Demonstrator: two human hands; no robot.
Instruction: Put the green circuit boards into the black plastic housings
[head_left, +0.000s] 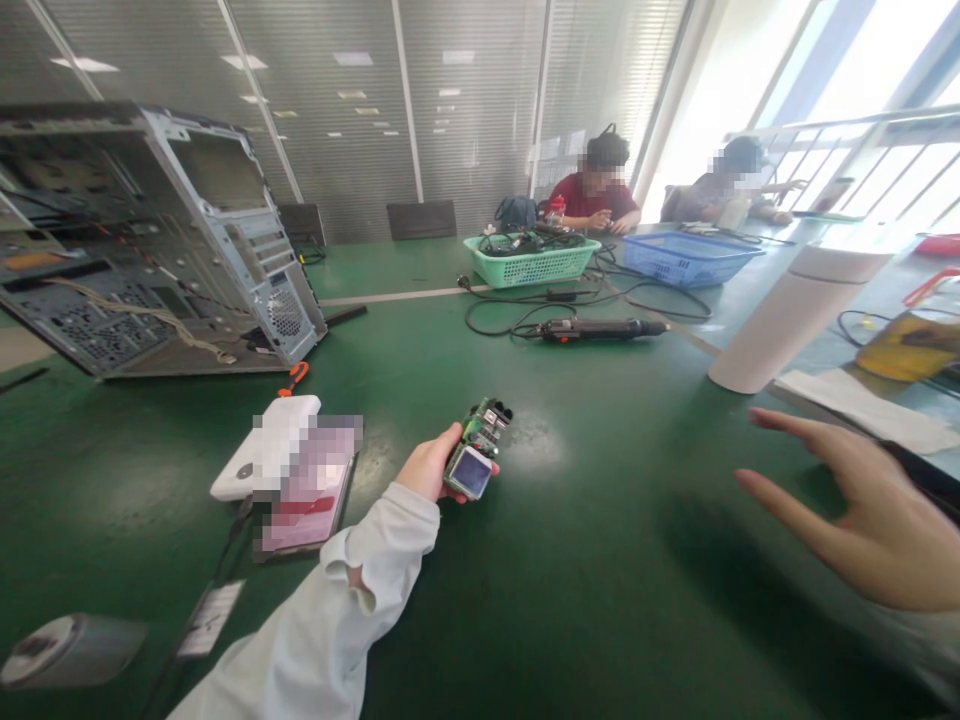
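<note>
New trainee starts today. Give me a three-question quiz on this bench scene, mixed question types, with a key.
1. True or false: the left hand holds the small circuit board.
2. Which lies nearest the green basket? A) computer case B) electric screwdriver C) white paper roll
3. Fill in: the right hand is ____, holding nothing.

Key: 1 true; 2 B; 3 open

Small green circuit board (480,447) w/ a square bluish screen at its near end, dark connectors at far end, held tilted just above table, center-near.
</note>
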